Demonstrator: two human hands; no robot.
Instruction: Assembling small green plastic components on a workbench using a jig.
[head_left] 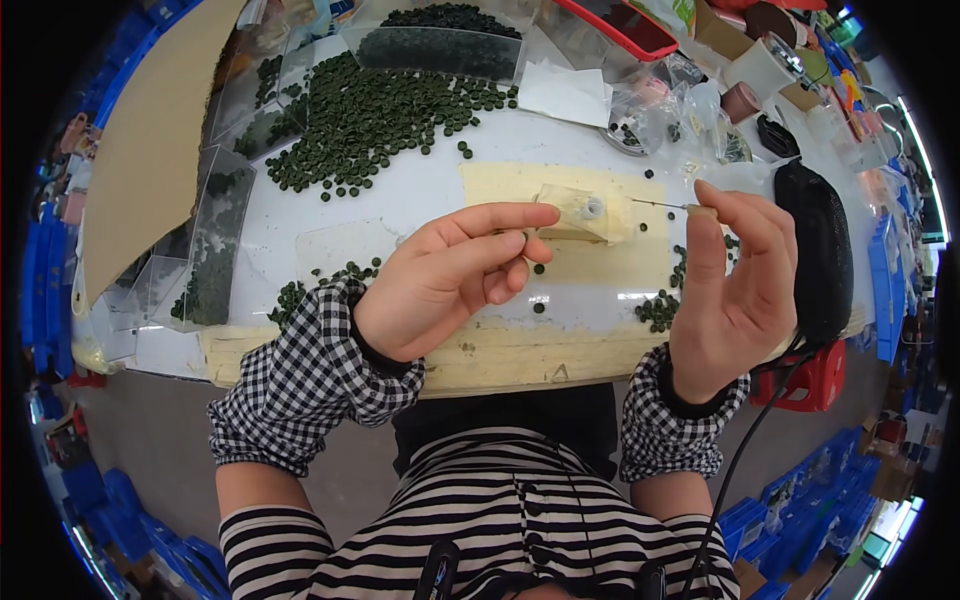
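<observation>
Between the thumb and forefinger of my right hand (735,285) is a thin needle-like tool (662,204), its shaft lying level and pointing left. My left hand (445,270) is closed, the thumb pressed near the fingertips; a dark speck shows there, too small to name. Just beyond the left fingertips stands a tape-wrapped block (570,215) with a small clear ring (593,208) on its right end. It rests on a patch of cream tape (640,262). A few small dark green round pieces (539,308) lie near my hands.
A large heap of green round pieces (350,115) covers the far left, by a clear bin (440,52). A smaller heap (657,312) lies near my right wrist. A black pouch (815,250) sits at the right edge, a red-cased phone (630,28) at the back.
</observation>
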